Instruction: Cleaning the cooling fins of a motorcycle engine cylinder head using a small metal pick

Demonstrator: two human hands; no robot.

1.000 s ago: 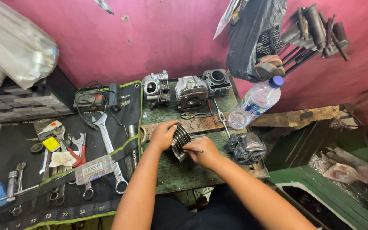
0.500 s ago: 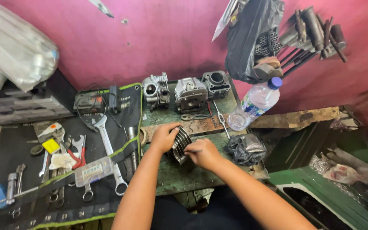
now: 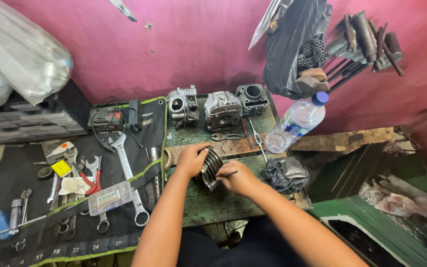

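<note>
Both hands have drawn closer over the past second, the right hand (image 3: 240,179) now pressed nearer the finned engine cylinder (image 3: 211,167) it works on. Behind it all, a worn green workbench (image 3: 223,202) stands against a pink wall (image 3: 184,44), with a black tool roll (image 3: 35,198) of wrenches spread to the left. Three grey engine castings (image 3: 222,108) sit in a row at the back of the bench, a clear plastic water bottle (image 3: 296,122) leans to their right, and a crumpled dark bag (image 3: 285,173) lies just beside the right wrist. The cylinder rests on the bench between the two hands. The left hand (image 3: 192,158) curls over its upper fins, gripping it. The right hand, fingers closed, pinches a thin dark tool (image 3: 229,173) against the cylinder's side.
</note>
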